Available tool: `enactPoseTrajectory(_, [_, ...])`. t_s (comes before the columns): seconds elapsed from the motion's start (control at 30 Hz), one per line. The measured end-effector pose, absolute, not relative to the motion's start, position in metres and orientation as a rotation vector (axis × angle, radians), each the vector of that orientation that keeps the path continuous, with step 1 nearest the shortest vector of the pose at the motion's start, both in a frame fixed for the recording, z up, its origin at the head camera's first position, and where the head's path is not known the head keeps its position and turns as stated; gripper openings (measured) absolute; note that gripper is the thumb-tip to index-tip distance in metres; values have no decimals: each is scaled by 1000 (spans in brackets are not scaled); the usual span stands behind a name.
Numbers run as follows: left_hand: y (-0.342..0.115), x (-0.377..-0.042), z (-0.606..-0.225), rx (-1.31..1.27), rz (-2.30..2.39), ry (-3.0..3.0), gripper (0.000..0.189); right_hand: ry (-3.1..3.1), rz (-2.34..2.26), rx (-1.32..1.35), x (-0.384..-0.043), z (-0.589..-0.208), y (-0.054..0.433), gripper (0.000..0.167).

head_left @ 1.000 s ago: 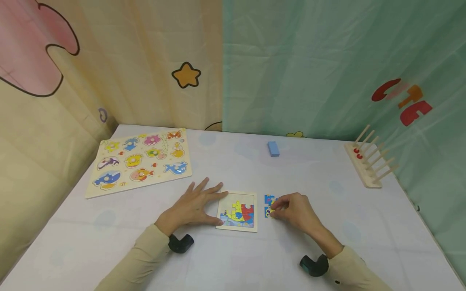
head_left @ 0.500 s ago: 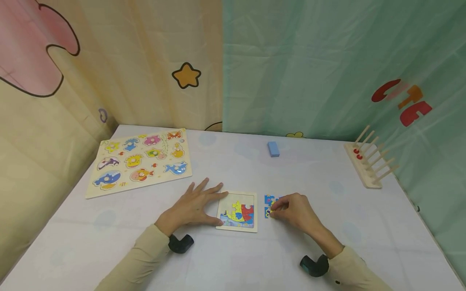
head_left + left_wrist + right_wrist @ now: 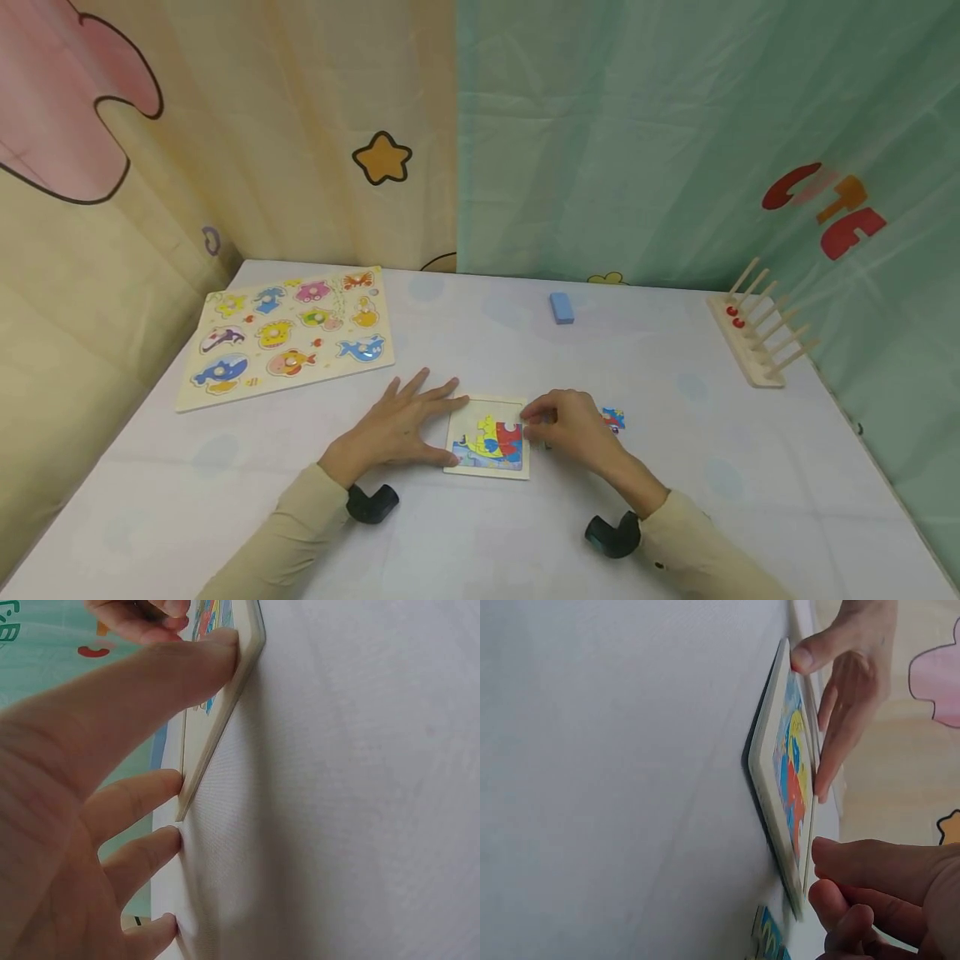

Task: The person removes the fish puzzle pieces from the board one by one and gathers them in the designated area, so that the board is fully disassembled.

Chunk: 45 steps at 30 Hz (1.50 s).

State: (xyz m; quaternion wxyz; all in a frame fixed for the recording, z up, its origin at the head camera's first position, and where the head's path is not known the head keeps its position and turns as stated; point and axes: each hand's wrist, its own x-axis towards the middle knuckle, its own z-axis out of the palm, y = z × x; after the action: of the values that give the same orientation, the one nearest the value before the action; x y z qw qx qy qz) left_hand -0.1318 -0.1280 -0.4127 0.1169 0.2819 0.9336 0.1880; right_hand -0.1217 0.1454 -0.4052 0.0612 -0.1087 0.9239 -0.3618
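Note:
A small wooden jigsaw tray (image 3: pixel 489 475) lies on the table, partly filled with yellow, red and blue puzzle pieces (image 3: pixel 495 442). My left hand (image 3: pixel 397 425) rests spread at its left side. The left thumb lies on the tray's near corner and the index fingertip on its far left corner. My right hand (image 3: pixel 573 425) is at the tray's right edge, thumb and index finger brought close together. I cannot tell whether a piece sits between those fingertips. Loose blue puzzle pieces (image 3: pixel 767 934) lie right of the tray; one piece (image 3: pixel 613 417) shows beyond the right hand, others are partly covered.
A large animal peg puzzle board (image 3: pixel 292 333) lies at the back left. Near the back edge stands a blue block (image 3: pixel 562 308). A wooden peg rack (image 3: pixel 753 350) with red beads is at the right. Curtains (image 3: pixel 600 142) hang behind the white table.
The right hand has moved left from the loose pieces to the tray's right edge, uncovering a blue piece on its right. The left hand and the tray have stayed put.

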Motion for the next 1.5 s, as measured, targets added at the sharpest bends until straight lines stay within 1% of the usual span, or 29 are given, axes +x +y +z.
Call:
enactPoseTrajectory(0.2, [-127,-131,-412,813,553,2729,81,2702,-1030,-506,-128,-405,121,32])
enactPoseTrajectory(0.33, [-128,-130,-411,815,556,2731,81,2663,-974,-525,-129,-403,112,40])
enactPoseTrajectory(0.63, [-128,-131,-411,818,533,2741,81,2679,-942,-534,-128,-404,108,35])
enactPoseTrajectory(1.0, [-128,-131,-411,811,520,2745,81,2713,-884,-485,-126,-403,105,35])
enactPoseTrajectory(1.5, [-127,-132,-412,795,529,2738,81,2769,-865,-538,-123,-401,105,36])
